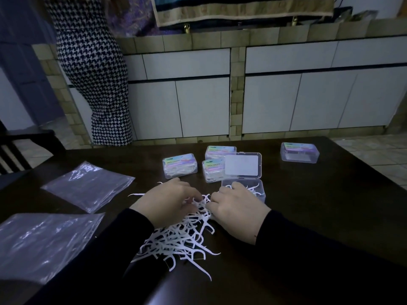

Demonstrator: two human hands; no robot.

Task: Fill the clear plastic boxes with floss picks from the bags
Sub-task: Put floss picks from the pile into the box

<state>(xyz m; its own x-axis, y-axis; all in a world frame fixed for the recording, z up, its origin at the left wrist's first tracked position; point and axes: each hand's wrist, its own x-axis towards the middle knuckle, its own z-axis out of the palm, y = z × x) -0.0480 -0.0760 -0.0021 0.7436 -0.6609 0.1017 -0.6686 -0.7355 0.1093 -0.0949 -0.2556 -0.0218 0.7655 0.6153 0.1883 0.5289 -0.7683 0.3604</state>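
Observation:
A loose pile of white floss picks lies on the dark table between my forearms. My left hand and my right hand meet at the pile's far end, fingers curled around a small bunch of picks. Just beyond my right hand stands an open clear box with its lid up and a few picks inside. Three shut, labelled boxes sit behind it, with picks visible inside two of them.
Another shut labelled box stands apart at the far right. Two flat clear plastic bags lie on the left of the table. A dark chair is at the left edge; white cabinets are behind.

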